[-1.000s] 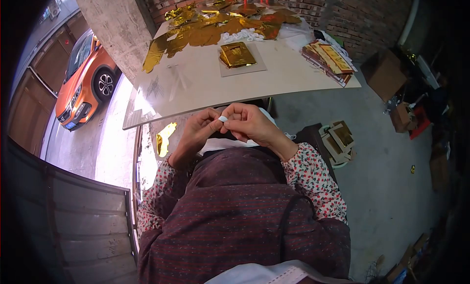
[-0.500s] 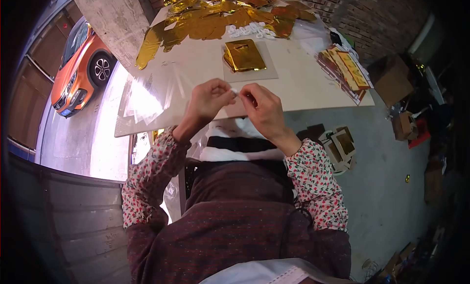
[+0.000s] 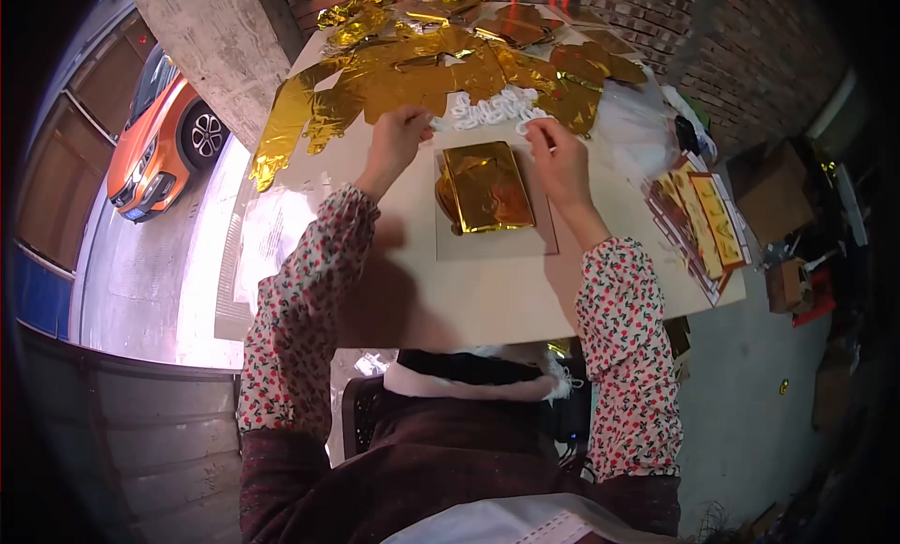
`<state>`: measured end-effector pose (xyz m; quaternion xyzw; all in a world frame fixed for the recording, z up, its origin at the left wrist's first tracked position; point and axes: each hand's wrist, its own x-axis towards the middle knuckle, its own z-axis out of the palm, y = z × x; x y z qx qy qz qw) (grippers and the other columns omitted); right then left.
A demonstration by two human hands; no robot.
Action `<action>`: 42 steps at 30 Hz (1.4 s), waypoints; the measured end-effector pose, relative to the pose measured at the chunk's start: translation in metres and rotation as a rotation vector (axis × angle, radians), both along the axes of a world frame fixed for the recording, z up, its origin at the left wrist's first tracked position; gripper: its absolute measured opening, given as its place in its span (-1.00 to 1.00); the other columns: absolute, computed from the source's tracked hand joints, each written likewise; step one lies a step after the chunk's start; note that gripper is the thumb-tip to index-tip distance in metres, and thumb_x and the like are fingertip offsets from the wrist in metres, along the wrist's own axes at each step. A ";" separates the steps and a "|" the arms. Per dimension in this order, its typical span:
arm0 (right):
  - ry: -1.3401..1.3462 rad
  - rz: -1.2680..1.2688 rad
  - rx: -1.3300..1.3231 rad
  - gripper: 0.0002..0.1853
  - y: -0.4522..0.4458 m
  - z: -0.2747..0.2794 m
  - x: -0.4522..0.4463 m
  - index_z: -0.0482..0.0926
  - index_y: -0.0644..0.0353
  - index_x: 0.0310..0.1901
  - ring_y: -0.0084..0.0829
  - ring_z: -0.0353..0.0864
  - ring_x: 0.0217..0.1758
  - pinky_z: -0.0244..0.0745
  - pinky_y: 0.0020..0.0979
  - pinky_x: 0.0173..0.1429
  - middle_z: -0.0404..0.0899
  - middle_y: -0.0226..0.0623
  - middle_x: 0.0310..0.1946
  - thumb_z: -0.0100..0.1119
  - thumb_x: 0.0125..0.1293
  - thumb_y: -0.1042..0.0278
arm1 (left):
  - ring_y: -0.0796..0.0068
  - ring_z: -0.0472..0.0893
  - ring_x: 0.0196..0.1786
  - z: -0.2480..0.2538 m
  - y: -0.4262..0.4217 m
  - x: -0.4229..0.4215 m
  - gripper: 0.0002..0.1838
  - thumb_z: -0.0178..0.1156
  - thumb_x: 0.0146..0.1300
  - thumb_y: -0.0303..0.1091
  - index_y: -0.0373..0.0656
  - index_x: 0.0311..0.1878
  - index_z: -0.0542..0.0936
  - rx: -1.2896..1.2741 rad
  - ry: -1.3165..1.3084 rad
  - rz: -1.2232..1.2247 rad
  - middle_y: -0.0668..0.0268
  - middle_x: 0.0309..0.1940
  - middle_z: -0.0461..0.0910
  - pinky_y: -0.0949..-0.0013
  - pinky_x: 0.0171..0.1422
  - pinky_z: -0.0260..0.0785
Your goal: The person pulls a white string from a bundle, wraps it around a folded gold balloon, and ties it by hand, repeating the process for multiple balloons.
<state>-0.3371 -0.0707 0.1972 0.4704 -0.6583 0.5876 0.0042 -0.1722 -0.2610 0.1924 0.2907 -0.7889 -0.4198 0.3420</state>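
Note:
My left hand (image 3: 397, 148) is raised above the table, thumb and fingers pinched together. A small pale bit shows at its fingertips, too small to name. To the right, my right hand (image 3: 565, 167) pinches a white loop of band (image 3: 525, 128) beside the pile of white loops (image 3: 492, 109). Between and below the hands lies a stack of gold foil packets (image 3: 486, 189), resting on a clear flat sheet (image 3: 497, 247).
Gold foil sheets (image 3: 375, 92) cover the table's far side. Clear plastic sleeves (image 3: 277, 230) lie at the left, printed cards (image 3: 703, 211) at the right edge, and a clear plastic bag (image 3: 637, 122) behind them. An orange car (image 3: 155, 159) stands outside.
My hands were together near the table's front edge, pinching a small white thing. Now they are apart and farther forward, either side of the white pile. The view has shifted closer over the table.

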 end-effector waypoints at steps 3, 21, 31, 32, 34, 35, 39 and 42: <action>-0.030 -0.033 0.029 -0.83 -0.012 -0.017 -0.029 0.56 0.26 -0.19 -0.33 0.61 -0.36 0.45 -0.38 -0.27 0.61 -0.13 -0.38 0.07 0.29 0.37 | 0.40 0.61 -0.40 -0.021 -0.034 -0.025 -0.79 0.15 0.20 -0.33 -0.26 -0.21 0.63 -0.157 -0.091 0.023 0.20 -0.50 0.62 0.40 -0.29 0.42; -0.084 0.005 0.084 -0.78 -0.001 -0.024 -0.036 0.53 0.23 -0.05 -0.51 0.59 -0.38 0.47 -0.50 -0.26 0.63 -0.27 -0.40 0.03 0.31 0.42 | 0.30 0.61 -0.27 0.009 -0.048 -0.024 -0.75 0.16 0.17 -0.28 -0.12 -0.10 0.62 -0.494 -0.111 0.038 0.15 -0.35 0.61 0.37 -0.13 0.44; 0.023 -0.065 -0.192 -0.60 0.054 -0.015 0.009 0.31 0.08 0.21 -0.55 0.52 -0.47 0.45 -0.55 -0.37 0.58 -0.38 -0.46 0.02 0.36 0.34 | 0.27 0.56 -0.32 0.042 0.174 0.134 -0.85 0.26 0.09 -0.54 -0.17 -0.23 0.63 -0.556 -0.090 -0.335 0.23 -0.42 0.57 0.36 -0.22 0.40; 0.013 -0.061 -0.224 -0.62 0.067 -0.012 0.021 0.31 0.09 0.20 -0.57 0.49 -0.50 0.44 -0.56 -0.39 0.55 -0.40 -0.49 0.00 0.36 0.36 | 0.29 0.55 -0.34 0.037 0.196 0.150 -0.84 0.27 0.05 -0.56 -0.18 -0.25 0.63 -0.579 -0.096 -0.431 0.26 -0.45 0.56 0.34 -0.24 0.38; -0.089 -0.002 -0.238 -0.72 0.104 -0.010 0.040 0.41 0.17 0.09 -0.63 0.47 -0.48 0.41 -0.61 -0.37 0.55 -0.41 -0.47 0.00 0.37 0.40 | 0.31 0.53 -0.37 0.010 0.226 0.176 -0.79 0.28 0.00 -0.55 -0.18 -0.23 0.62 -0.503 -0.082 -0.660 0.25 -0.42 0.56 0.30 -0.26 0.35; -0.179 0.055 -0.219 -0.79 0.128 -0.009 0.049 0.52 0.25 -0.02 -0.68 0.47 -0.44 0.40 -0.65 -0.32 0.57 -0.40 -0.43 0.02 0.37 0.42 | 0.27 0.55 -0.34 -0.001 0.240 0.184 -0.81 0.27 0.05 -0.51 -0.19 -0.21 0.61 -0.461 -0.125 -0.696 0.24 -0.40 0.56 0.30 -0.21 0.39; -0.075 -0.011 -0.079 -0.82 0.225 -0.017 0.091 0.57 0.25 -0.11 -0.69 0.52 -0.43 0.41 -0.64 -0.33 0.57 -0.41 -0.49 0.04 0.34 0.41 | 0.17 0.57 -0.24 -0.091 0.263 0.195 -0.82 0.22 0.15 -0.39 -0.25 -0.19 0.59 -0.231 -0.145 -0.699 0.16 -0.32 0.59 0.27 -0.12 0.42; -0.218 -0.012 0.197 -0.83 0.256 -0.057 0.112 0.59 0.25 -0.14 -0.57 0.54 -0.42 0.44 -0.57 -0.29 0.59 -0.34 -0.46 0.06 0.31 0.41 | 0.13 0.58 -0.22 -0.139 0.269 0.170 -0.77 0.15 0.24 -0.30 -0.27 -0.16 0.58 -0.128 -0.183 -0.661 0.11 -0.28 0.59 0.25 -0.11 0.43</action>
